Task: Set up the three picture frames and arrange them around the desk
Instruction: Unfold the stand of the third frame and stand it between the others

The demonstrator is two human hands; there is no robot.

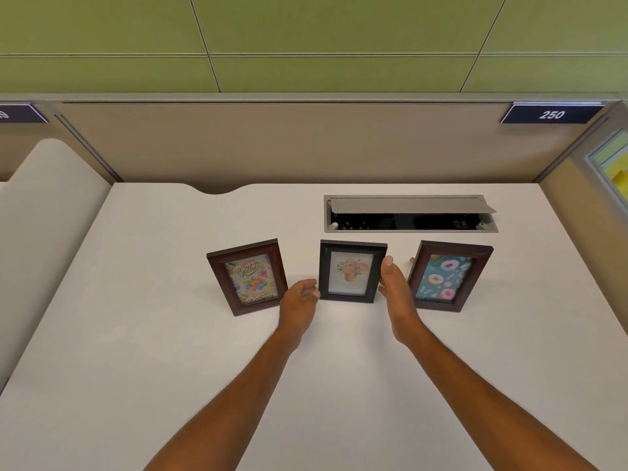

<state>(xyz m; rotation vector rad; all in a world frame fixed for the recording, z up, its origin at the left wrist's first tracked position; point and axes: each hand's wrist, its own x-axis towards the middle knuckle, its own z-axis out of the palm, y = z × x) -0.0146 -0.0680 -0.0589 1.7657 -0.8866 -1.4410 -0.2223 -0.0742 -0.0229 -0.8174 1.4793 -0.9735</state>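
Three picture frames stand upright in a row on the white desk [136, 334], all facing the person. The birthday frame [247, 277], brown with a "Happy Birthday" card and balloons, stands at the left and is turned slightly so its face angles toward the centre. The flower frame [351, 270], black with a pale print of a potted bouquet, stands in the middle and faces almost straight on. The donut frame [449, 275], dark reddish-brown with pink and white donuts on a teal ground, stands at the right, angled inward, and a bit of its back stand peeks out at its left edge. The left hand [299, 300] sits between the birthday frame and the flower frame, fingers loosely curled and open, their tips at or just short of the lower left edge of the flower frame; whether they touch it is hard to tell. The right hand [396, 290] is held flat and open along the right edge of the flower frame, thumb raised near the upper corner, apparently resting against it but not clasping it. Behind the frames, a cable hatch [409, 214] in the desk has its grey lid propped open. A number plate [550, 113] reading 250 hangs on the partition [272, 144] beyond.
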